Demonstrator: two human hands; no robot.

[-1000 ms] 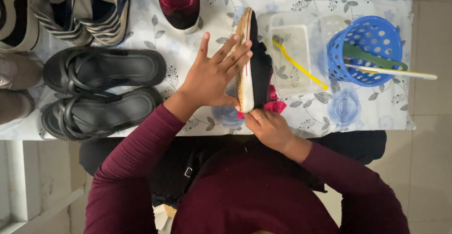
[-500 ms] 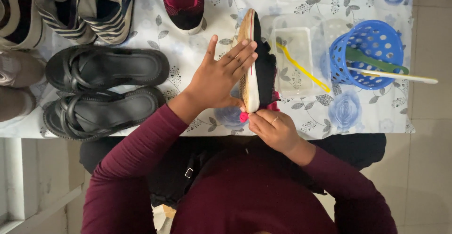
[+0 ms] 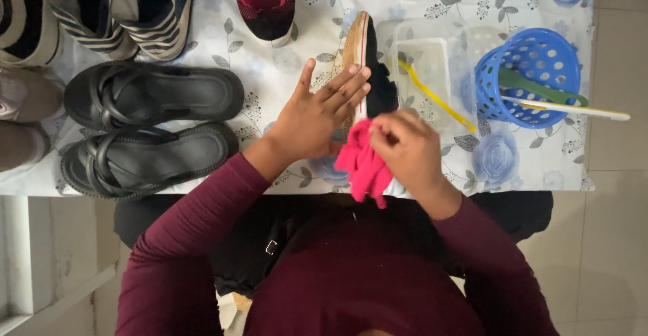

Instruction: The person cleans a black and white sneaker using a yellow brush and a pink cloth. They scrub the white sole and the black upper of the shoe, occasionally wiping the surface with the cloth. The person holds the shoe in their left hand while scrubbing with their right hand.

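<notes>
two hands work on one black shoe [image 3: 378, 72] that stands on its edge near the middle of the counter [image 3: 297, 72], its tan sole turned toward nine o'clock. our left hand [image 3: 314, 116] lies flat and open against that sole, fingers spread, bracing it upright. our right hand [image 3: 405, 150] is closed around a pink cloth [image 3: 363, 167], pressed to the heel end of the shoe at six o'clock. to do this well, we judge, the left palm should keep the shoe from tipping while the cloth runs along the white rim in short firm strokes, folded so a clean face meets the rubber. at three o'clock of the shoe sits a clear plastic tub [image 3: 422, 66] with a yellow brush handle [image 3: 435, 96] across it, and further toward three o'clock a round blue perforated basket [image 3: 530, 76] holding a green tool and a pale stick. at nine o'clock lie two black sandals [image 3: 155, 130]; at twelve o'clock a maroon sneaker [image 3: 266, 2]. we see no packages, labels or signs, only a blue rose print on the counter's cloth.
</notes>
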